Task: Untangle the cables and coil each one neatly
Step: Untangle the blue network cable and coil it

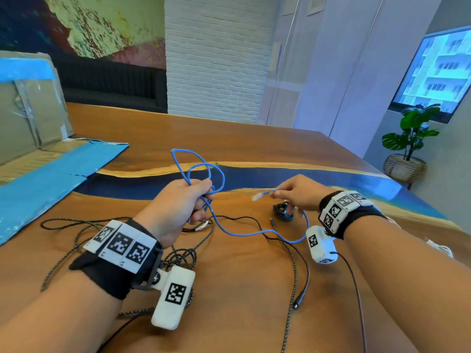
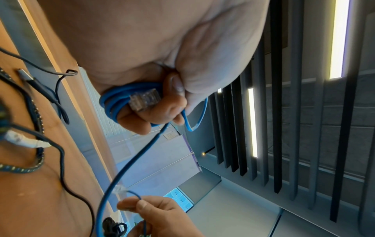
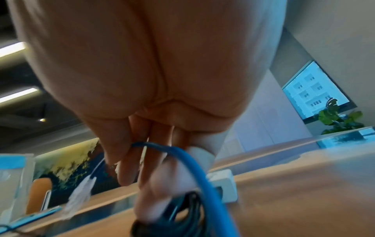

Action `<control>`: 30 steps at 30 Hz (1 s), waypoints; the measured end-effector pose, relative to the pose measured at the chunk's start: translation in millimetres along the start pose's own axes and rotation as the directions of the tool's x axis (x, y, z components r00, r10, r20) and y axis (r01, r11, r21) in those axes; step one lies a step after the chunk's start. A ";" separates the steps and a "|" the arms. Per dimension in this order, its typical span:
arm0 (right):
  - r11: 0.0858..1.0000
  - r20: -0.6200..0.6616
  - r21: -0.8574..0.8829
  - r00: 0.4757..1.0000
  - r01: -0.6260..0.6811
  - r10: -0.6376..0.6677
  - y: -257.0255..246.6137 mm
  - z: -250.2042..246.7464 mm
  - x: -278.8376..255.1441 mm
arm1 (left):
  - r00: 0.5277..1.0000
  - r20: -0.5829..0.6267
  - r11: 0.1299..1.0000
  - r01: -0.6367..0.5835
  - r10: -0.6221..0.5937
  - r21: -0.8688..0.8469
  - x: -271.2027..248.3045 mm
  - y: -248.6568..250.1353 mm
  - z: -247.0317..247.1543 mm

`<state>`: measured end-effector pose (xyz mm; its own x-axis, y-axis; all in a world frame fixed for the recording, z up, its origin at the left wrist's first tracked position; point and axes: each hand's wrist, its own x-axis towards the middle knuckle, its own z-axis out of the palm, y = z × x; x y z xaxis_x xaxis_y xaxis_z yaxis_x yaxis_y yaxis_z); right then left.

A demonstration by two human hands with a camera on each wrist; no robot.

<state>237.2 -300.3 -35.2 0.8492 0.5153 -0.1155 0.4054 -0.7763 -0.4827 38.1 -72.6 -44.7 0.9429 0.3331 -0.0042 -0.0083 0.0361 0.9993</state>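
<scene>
Nearest, braided black cables (image 1: 293,266) sprawl loose on the wooden table (image 1: 242,289). Above them the left hand (image 1: 178,202) grips the gathered loops of the blue Ethernet cable (image 1: 198,171); the right hand (image 1: 298,192) pinches its free end by the clear plug (image 1: 257,196). Coiling appears nearly finished; next, the slack wants wrapping in.

**What you wore on your arms**

Your forearms were bare, no sleeves. Each wrist carried a black fabric strap. On the left wrist band (image 1: 119,247) sat three white tiles printed with black square-code markers; the right wrist band (image 1: 342,208) bore a similar row. Below each strap hung a white, rounded camera housing — the left camera pod (image 1: 173,296) and the right camera pod (image 1: 319,244) — each stamped with its own black marker. A thin black lead trailed from the right one.
</scene>
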 end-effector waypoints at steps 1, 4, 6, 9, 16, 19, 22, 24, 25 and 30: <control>1.000 0.066 -0.027 0.998 -0.012 0.014 -2.5 6.2 1.1 | 1.000 0.000 1.000 0.000 0.000 0.001 0.3 -1.3 -1.0; 0.989 0.121 -0.106 0.986 -0.106 0.119 1.1 14.2 4.8 | 1.000 0.001 1.000 0.001 -0.001 0.007 0.9 -4.2 -3.8; 0.985 0.073 -0.055 0.983 -0.166 0.170 7.9 12.1 4.3 | 1.000 0.002 1.000 0.000 0.000 0.010 1.0 -5.7 -5.4; 0.966 0.001 0.075 0.968 -0.248 0.249 27.0 6.4 2.5 | 1.000 0.006 1.000 0.001 -0.001 0.010 1.7 -8.4 -5.7; 0.909 -0.164 -0.158 0.918 -0.386 0.361 68.8 -15.5 -7.4 | 0.999 0.036 1.000 0.016 -0.016 0.012 3.9 -12.8 2.5; 0.914 -0.292 -0.181 0.907 -0.362 0.302 63.9 -24.8 -7.8 | 1.000 0.026 1.000 0.001 -0.002 0.023 6.8 -12.7 1.6; 0.973 -0.400 -0.056 0.898 -0.225 0.184 40.0 -32.2 -6.0 | 0.999 -0.015 0.999 -0.031 0.031 0.020 10.3 -6.9 -3.2; 0.985 -0.452 0.141 0.879 -0.094 0.149 12.6 -34.8 -9.7 | 0.997 -0.056 0.999 -0.051 0.051 0.017 13.6 -0.7 -8.4; 0.988 -0.469 0.147 0.875 -0.053 0.117 -2.9 -35.3 -12.0 | 0.995 -0.072 0.998 -0.061 0.062 0.016 15.2 2.5 -11.4; 0.954 -0.325 0.089 0.914 0.287 -0.244 -95.3 6.5 -32.5 | 0.987 -0.099 0.992 -0.124 0.124 0.004 19.8 12.5 -19.5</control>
<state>168.7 -240.6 8.9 0.7867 0.5424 0.2947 0.6002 -0.5606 -0.5705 50.2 -47.2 -33.1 0.8972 0.4262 0.1157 -0.1237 -0.0089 0.9923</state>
